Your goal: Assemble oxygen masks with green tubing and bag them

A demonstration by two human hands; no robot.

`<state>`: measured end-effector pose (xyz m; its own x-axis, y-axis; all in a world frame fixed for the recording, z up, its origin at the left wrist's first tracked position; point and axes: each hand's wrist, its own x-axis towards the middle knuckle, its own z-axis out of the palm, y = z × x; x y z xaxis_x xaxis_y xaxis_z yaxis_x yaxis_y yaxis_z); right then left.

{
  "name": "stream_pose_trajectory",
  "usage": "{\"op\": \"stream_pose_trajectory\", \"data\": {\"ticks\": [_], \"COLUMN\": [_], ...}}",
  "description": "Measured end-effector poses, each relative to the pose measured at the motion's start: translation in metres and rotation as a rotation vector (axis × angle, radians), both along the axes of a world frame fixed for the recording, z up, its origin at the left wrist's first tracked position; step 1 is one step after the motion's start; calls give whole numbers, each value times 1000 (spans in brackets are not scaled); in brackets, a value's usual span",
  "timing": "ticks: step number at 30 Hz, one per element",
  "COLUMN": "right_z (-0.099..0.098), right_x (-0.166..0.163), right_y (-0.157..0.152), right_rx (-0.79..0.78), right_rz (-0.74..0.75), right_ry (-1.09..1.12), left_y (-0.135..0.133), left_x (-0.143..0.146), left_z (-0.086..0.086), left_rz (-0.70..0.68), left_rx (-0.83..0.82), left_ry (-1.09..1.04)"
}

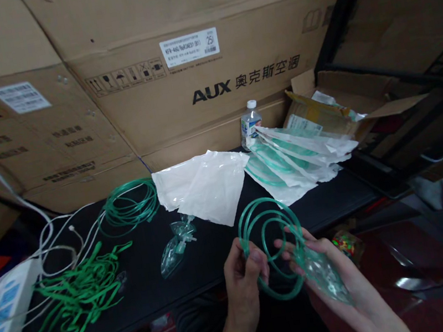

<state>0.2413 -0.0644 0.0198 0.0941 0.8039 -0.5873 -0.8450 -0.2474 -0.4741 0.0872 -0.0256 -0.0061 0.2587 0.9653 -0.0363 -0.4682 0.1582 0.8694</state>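
Observation:
My left hand [244,274] pinches a coil of green tubing [270,237] at its left side, just past the front edge of a black table [147,281]. My right hand [326,270] is closed on the same coil and cradles a clear plastic mask [321,273] joined to it. On the table ahead lies another clear mask [176,244]. A second green tubing coil [131,205] sits farther left, beside a loose heap of green straps [80,295].
Empty white bags [207,182] and a stack of sealed packs [299,156] lie at the back of the table, with a water bottle [249,122] and an open carton [330,109] behind. A white power strip [2,324] with cables is at left. Cardboard boxes [187,53] wall the rear.

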Motion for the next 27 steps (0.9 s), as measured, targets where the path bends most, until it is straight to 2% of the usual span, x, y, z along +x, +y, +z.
{"op": "stream_pose_trajectory", "data": {"ticks": [6, 8, 10, 12, 13, 15, 16, 18, 20, 22, 25, 27], "right_z": [-2, -1, 1, 4, 4, 4, 3, 0, -2, -4, -4, -4], "right_x": [-2, -2, 0, 5, 8, 15, 18, 22, 22, 20, 16, 14], "right_y": [10, 11, 11, 11, 11, 11, 10, 10, 10, 9, 7, 7], "right_rx": [61, 37, 25, 29, 20, -22, -42, -36, 34, 151, 353, 445], "right_rz": [-5, -24, -72, -119, -135, -148, -140, -81, 16, 108, 217, 250], "right_ry": [-42, -48, -53, -58, -67, -99, -113, -119, -95, -59, 54, 125], "left_y": [-4, -12, -17, -15, -9, 13, 27, 59, 87, 108, 129, 137], "left_x": [11, 11, 4, -13, -25, -51, -63, -84, -97, -103, -102, -101], "left_z": [-5, -4, 0, 7, 11, 20, 25, 34, 42, 47, 50, 53], "left_rz": [-48, -57, -95, -134, -127, -32, 71, 103, 5, -98, -192, -203], "left_rx": [-162, -207, -177, 19, 189, 547, 698, 908, 1014, 1094, 1194, 1263], "left_ry": [46, 148, 311, 536, 662, 957, 1103, 1430, 1702, 1819, 1878, 1867]}}
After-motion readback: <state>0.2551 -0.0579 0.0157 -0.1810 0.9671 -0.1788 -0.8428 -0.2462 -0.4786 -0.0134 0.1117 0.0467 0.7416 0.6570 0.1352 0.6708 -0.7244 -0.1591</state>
